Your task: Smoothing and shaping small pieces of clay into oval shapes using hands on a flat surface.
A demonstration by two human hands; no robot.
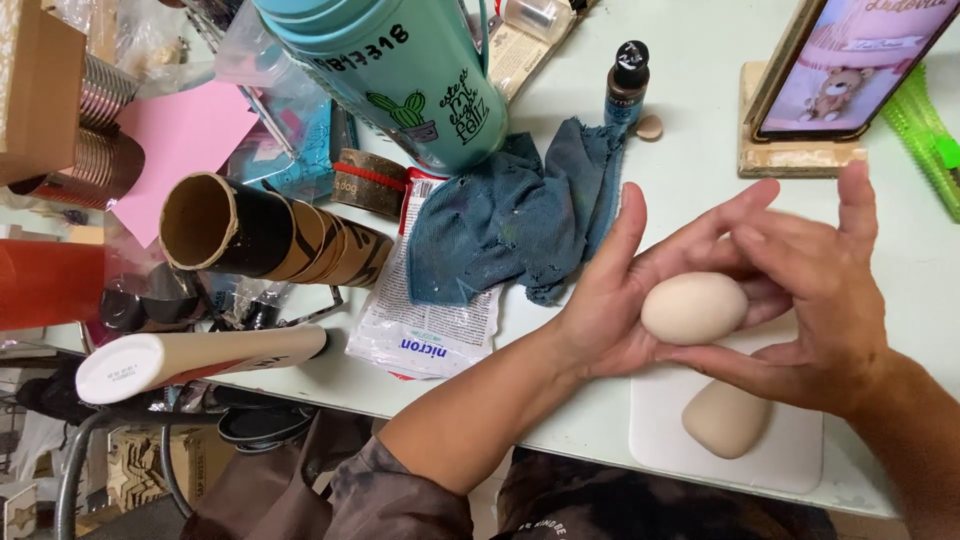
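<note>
A smooth beige egg-shaped lump of clay (693, 307) rests in the palm of my left hand (625, 290), whose fingers are spread under it. My right hand (815, 290) cups the lump from the right and above, fingertips touching it. Both hands hover over a white board (790, 455) near the table's front edge. A second, flatter beige clay lump (727, 418) lies on that board, just below my hands.
A crumpled blue-green cloth (515, 215) lies left of my hands, beside a teal bottle (410, 75) and a small dark paint bottle (626, 80). A phone on a wooden stand (800, 155) is at the back right. Cardboard tubes (265, 240), a white tube (190, 360) and a plastic packet (430, 330) crowd the left.
</note>
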